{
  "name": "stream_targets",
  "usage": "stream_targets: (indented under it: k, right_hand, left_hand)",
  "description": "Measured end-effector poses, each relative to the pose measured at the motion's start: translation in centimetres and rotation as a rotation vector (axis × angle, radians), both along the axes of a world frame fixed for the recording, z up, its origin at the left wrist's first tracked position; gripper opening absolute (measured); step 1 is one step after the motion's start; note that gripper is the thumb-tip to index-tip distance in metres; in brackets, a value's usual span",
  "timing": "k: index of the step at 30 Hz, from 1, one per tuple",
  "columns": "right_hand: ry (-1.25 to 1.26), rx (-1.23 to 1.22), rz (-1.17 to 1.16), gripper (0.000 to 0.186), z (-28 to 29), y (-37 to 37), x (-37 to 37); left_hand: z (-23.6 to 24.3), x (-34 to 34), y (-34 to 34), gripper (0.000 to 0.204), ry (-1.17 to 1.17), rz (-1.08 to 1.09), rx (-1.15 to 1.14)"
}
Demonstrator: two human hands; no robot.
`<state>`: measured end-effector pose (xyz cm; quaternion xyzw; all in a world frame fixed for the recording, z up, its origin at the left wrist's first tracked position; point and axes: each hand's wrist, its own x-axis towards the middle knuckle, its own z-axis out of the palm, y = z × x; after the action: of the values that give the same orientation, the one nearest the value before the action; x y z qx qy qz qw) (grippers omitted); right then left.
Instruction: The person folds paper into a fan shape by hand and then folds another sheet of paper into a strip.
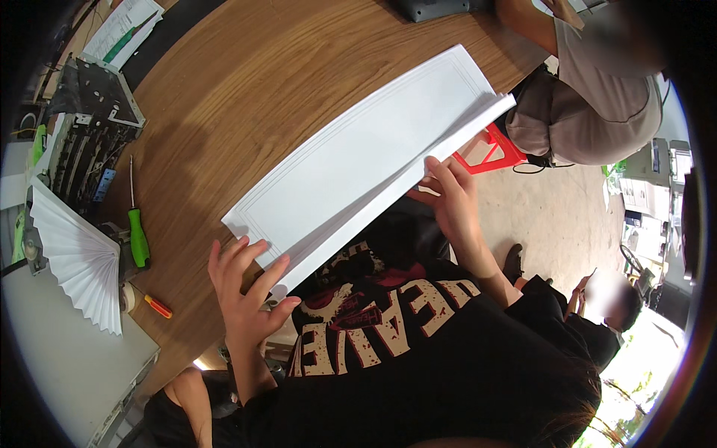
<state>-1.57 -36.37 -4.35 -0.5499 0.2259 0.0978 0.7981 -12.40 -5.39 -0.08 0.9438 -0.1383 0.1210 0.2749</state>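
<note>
A large white sheet of paper [358, 149] with thin border lines lies across the table's near edge. Its near side is folded into a narrow, layered pleat that rises toward me. My right hand [455, 205] pinches this pleat along its near edge, right of the middle. At the sheet's left end, my left hand [246, 302] has its fingers spread, with fingertips resting on the paper and the thumb beside the pleat's corner. What lies under the sheet is hidden.
On the wooden table [224, 97] at left are a pleated paper fan [78, 257], a green-handled screwdriver [137, 235], an orange-handled screwdriver [158, 306] and a dark machine part [93, 112]. A red plastic stool [497, 153] stands right. Other people sit at far right [597, 89] and lower left [190, 403].
</note>
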Motion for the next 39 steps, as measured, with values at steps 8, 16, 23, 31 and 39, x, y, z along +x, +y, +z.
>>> stream_targets:
  k: [8, 16, 23, 31, 39]
  right_hand:
    - [-0.866, -0.882, 0.057, 0.009, 12.3, -1.2, 6.5]
    - [-1.632, -1.625, 0.326, 0.014, 24.4, 9.2, 11.2]
    - [-1.977, -1.761, 0.496, 0.015, 14.8, 10.9, 10.3]
    - [-1.652, -1.403, 0.582, 0.023, 3.2, 3.2, 9.2]
    - [-1.545, -1.31, 0.657, 0.031, 2.8, -1.4, 11.1]
  left_hand:
    - [2.1, 3.0, 1.2, 0.029, -0.293, 0.104, -0.046]
    - [12.5, 9.7, -3.5, 0.025, -0.893, 0.191, 0.223]
    - [9.3, 11.3, -0.1, 0.021, -0.578, 0.19, 0.457]
    - [-1.4, 8.6, 0.5, 0.02, -0.403, -0.024, 0.394]
    - [-2.1, 8.1, 1.8, 0.028, -0.403, -0.079, 0.358]
